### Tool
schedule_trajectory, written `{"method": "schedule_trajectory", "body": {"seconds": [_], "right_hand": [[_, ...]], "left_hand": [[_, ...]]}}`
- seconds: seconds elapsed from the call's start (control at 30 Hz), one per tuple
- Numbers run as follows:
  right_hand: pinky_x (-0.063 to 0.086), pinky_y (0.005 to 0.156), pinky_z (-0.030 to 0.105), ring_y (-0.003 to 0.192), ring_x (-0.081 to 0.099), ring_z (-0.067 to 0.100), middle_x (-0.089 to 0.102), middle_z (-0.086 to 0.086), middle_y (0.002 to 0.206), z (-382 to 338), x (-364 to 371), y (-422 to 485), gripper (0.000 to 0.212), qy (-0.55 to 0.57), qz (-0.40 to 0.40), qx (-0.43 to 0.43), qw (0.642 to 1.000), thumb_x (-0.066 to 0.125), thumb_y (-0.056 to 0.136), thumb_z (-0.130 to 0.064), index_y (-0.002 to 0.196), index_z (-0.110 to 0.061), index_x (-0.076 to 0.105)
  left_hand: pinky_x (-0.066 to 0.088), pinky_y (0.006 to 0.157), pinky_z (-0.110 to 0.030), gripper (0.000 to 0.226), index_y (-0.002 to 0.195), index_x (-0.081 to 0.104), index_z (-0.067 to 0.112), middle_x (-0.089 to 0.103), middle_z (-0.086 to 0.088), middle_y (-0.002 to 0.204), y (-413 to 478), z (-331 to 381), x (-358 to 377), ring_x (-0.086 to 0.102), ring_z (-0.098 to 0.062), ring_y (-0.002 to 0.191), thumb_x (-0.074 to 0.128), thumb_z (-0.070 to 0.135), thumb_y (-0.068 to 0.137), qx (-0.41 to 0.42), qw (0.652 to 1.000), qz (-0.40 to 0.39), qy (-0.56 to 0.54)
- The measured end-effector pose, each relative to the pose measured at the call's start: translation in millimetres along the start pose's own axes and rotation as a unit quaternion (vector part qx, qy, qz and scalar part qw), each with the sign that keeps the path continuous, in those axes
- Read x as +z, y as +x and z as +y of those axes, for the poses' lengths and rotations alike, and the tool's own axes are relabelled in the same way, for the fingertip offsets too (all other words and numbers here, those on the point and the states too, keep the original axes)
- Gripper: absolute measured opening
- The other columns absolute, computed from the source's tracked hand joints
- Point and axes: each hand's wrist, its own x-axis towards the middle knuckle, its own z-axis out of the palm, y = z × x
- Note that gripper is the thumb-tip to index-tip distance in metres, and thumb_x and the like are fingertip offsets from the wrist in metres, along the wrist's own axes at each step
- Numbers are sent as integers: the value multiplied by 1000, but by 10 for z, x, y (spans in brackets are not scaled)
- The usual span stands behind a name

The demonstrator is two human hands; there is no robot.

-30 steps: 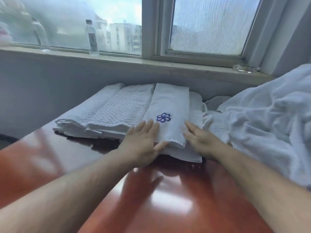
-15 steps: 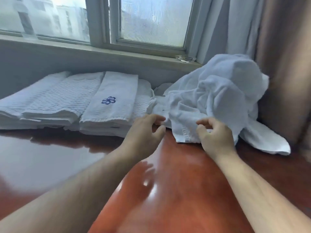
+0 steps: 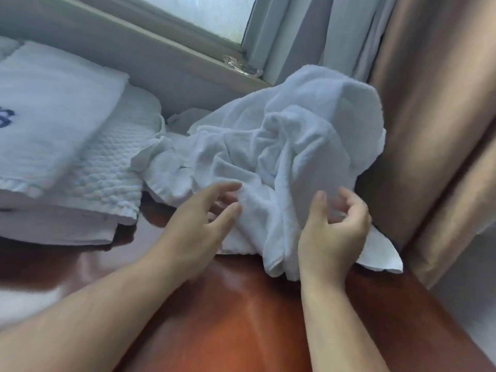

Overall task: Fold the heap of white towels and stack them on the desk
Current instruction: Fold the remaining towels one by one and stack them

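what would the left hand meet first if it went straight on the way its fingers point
The heap of white towels: the left hand aims its straight fingers at the heap's crumpled near fold and seems to be just about touching it, though depth is unclear.

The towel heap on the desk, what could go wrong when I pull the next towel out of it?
1. The heap is tangled and its left end lies against the folded stack. A tug by the left hand or right hand may drag several towels along and skew the stack.
2. Its right corner lies near the desk edge, beside the curtain, so towels could slide off there.
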Motion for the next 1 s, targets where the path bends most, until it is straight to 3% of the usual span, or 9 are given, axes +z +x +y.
{"method": "schedule_trajectory", "body": {"seconds": [0.07,0.17,0.33,0.47,0.63,0.77,0.87,0.93,1.0], "right_hand": [[49,87,20,105,59,12,53,-2,126,82,-44,108,53,-7,-29,53,998,72,88,-46,133,-21,56],[52,96,45,112,59,28,63,7,120,178,-60,143,33,-94,-71,81,990,65,91,-39,114,-16,69],[55,77,27,93,66,10,69,-6,100,-135,-121,27,20,155,-7,40,987,55,92,-29,104,-16,64],[54,82,34,96,68,20,71,4,97,-266,-196,-76,24,429,-153,124,881,54,88,-20,102,-11,71],[54,94,40,109,67,36,71,25,111,-388,-182,-221,42,423,-558,176,692,36,95,-10,117,8,67],[55,91,30,98,71,21,76,8,100,-327,-207,-345,24,139,-674,99,719,59,86,-12,103,-11,76],[55,96,36,106,71,20,76,7,106,-365,-244,-343,30,76,-685,45,724,66,90,-35,107,-12,75],[57,71,36,77,71,23,73,14,79,-428,-245,-334,46,120,-596,8,794,61,84,-50,81,-6,74],[42,51,23,51,52,14,54,12,53,-402,-225,-315,51,172,-417,-75,890,52,86,-47,58,-6,62]], "left_hand": [[44,73,-6,33,123,59,48,63,21,107,14,-41,-9,61,0,94,65,37,93,12,1000,7,3],[42,77,-7,32,121,59,48,59,24,106,-12,-13,-5,59,-2,93,61,45,89,27,1000,-4,15],[42,78,-7,23,116,63,50,63,23,108,-43,66,-86,60,0,97,57,54,94,11,999,9,-43],[46,89,-28,47,117,67,46,71,12,114,-60,85,-141,67,-7,104,47,69,81,-34,985,1,-169],[47,100,-50,89,138,56,21,68,-14,128,-17,134,-206,67,-33,115,45,80,72,-202,867,-102,-444],[53,95,-48,103,129,66,14,68,-21,124,-56,211,-265,67,-34,111,80,78,49,-228,826,-175,-485],[57,62,-26,45,91,71,11,76,-5,78,-58,171,-239,73,-15,71,88,41,62,-233,888,-133,-374],[56,58,-24,13,85,73,10,73,-4,73,-29,218,-238,72,-14,66,77,22,83,-212,885,-164,-382],[60,64,-30,14,87,81,13,74,-10,85,-18,230,-267,73,-21,75,78,17,75,-223,863,-163,-422]]}}
